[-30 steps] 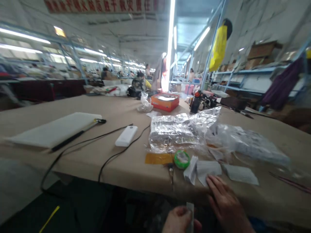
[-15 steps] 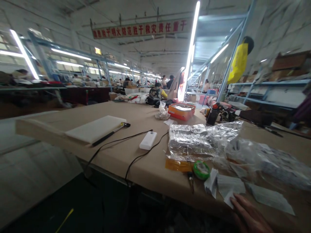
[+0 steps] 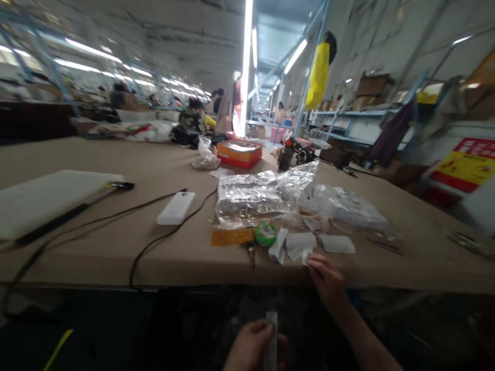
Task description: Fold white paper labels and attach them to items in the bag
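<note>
My left hand (image 3: 253, 344) sits low below the table edge, closed around a small pale strip (image 3: 271, 335) that stands upright in it. At the front edge of the brown table (image 3: 162, 257), my right hand (image 3: 327, 278) has its fingertips pinching a small white paper piece (image 3: 306, 256). More white paper pieces (image 3: 299, 241) lie just behind it, beside a green tape roll (image 3: 266, 233) and a small dark tool (image 3: 251, 252). Crinkled clear plastic bags (image 3: 263, 198) lie further back.
A white power bank (image 3: 176, 208) with black cables (image 3: 154, 242) lies to the left, beyond it a white board (image 3: 42, 198) with a dark rod (image 3: 69, 214). An orange box (image 3: 240, 153) and a dark bottle (image 3: 285, 154) stand at the back. People work at distant tables.
The view swung left and up, then back down and right. My left hand left the view, then returned with the strip. My right hand went from lying flat to pinching a paper piece.
</note>
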The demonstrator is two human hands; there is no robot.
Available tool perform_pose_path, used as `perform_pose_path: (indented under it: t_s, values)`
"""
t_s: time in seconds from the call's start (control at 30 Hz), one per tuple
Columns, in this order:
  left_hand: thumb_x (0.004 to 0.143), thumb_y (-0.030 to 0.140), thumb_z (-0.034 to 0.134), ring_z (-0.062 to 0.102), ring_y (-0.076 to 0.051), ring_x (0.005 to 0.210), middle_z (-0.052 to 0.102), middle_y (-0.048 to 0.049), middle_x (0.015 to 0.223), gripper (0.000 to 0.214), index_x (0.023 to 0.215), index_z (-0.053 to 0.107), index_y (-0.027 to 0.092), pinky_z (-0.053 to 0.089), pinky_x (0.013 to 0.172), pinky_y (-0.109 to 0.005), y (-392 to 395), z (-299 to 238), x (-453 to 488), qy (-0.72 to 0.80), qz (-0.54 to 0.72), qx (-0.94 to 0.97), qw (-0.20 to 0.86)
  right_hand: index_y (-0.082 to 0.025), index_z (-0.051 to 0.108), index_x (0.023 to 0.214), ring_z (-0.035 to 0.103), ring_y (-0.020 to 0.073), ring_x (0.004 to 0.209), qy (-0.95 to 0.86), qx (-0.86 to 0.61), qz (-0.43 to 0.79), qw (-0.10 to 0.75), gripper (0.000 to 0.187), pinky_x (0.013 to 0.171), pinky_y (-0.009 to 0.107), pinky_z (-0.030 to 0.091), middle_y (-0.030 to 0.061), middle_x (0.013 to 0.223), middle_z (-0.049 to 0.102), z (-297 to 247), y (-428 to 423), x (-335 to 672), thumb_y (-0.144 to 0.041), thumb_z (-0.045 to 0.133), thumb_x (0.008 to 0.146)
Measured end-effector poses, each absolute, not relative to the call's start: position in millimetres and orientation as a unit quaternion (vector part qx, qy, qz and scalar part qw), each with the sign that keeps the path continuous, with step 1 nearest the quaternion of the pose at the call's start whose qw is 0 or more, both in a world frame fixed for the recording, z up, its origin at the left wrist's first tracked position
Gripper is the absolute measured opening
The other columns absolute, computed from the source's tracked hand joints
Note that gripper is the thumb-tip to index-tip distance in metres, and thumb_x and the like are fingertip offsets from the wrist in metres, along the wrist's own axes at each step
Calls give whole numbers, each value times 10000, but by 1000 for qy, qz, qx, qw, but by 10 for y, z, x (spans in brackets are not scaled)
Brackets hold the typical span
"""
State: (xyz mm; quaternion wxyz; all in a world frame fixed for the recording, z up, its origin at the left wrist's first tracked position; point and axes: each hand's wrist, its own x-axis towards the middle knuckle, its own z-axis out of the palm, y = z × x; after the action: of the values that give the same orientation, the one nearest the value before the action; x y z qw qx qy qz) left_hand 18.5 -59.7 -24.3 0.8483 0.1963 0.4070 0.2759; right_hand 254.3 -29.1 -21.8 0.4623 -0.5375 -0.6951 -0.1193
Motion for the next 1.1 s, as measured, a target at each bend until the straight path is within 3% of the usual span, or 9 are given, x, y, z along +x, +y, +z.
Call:
perform_pose_path:
  t_s: [0.2,0.3,0.47,0.8,1.1]
  values:
    - [786,145,600,641,-163,554,695,-111,718,121,885,615,76,510,570,-292,-516,91,460,476,281,191,811,-209,637,939,583,211,1077,-742,-481,-44,465,163,912,412,504,66,968,657,-113,-571,2329,-129,516,866]
    - [792,77,549,623,-140,547,679,-94,687,91,827,633,69,496,546,-254,-467,208,568,404,309,175,843,-197,630,957,568,217,1092,-801,-420,-25,425,163,957,461,463,74,991,659,-102,-830,2139,-113,527,862]
    - [767,7,516,599,-113,526,653,-79,619,147,703,634,65,464,502,-195,-458,200,679,396,330,146,844,-165,632,952,536,226,1150,-838,-385,-17,388,140,970,448,452,100,1010,667,-183,-1008,2062,-115,523,878]
    - [759,39,544,588,-123,540,633,-76,659,93,758,632,68,445,489,-208,-448,183,648,402,291,134,858,-182,642,836,506,198,1187,-860,-356,34,363,129,1007,392,430,47,988,686,-213,-920,2151,-130,534,884]
    - [743,79,611,583,-122,533,646,-83,683,74,803,652,67,433,488,-209,-473,99,615,381,284,134,870,-188,633,880,486,184,1192,-852,-355,98,371,175,1024,365,414,30,971,689,-204,-907,2106,-101,482,897]
